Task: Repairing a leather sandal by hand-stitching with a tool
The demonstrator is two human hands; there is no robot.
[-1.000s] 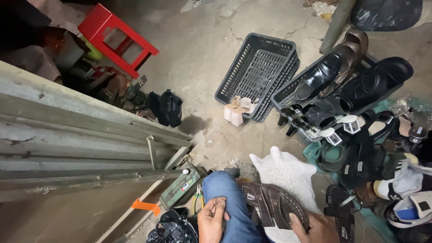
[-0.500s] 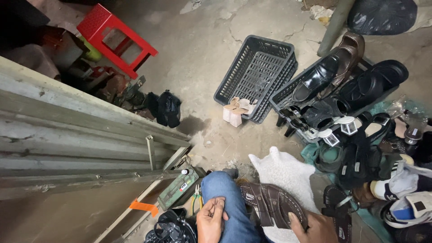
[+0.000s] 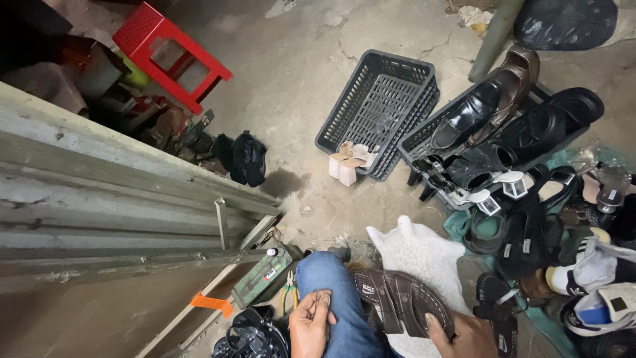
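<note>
A dark brown leather sandal with broad straps (image 3: pixel 404 306) lies sole-down across the person's blue-jeaned knee (image 3: pixel 331 292), toe end toward the right hand (image 3: pixel 464 335). That hand closes around the sandal's toe edge, thumb pressed on the insole and the other fingers hidden beneath. The left hand (image 3: pixel 310 325) rests on the thigh with fingers curled in and pinched together; whether it has hold of something thin, such as a needle or thread, cannot be told.

Just beyond the knee a white fleecy cloth (image 3: pixel 417 255) is spread on the concrete floor. Beside the left thigh sit a green metal box (image 3: pixel 265 275) and yellow-handled pliers (image 3: pixel 289 296). Farther out stand a black plastic crate (image 3: pixel 377 106), small beige heel blocks (image 3: pixel 346 162) against it, and a second crate heaped with black and brown shoes (image 3: pixel 503 126); a red plastic stool (image 3: pixel 169 53) stands near the far left.

The sandal is gripped only at one end, so it could likely swivel or slide off the rounded knee. If the left fingers do pinch something sharp, a slip could prick the thigh.
</note>
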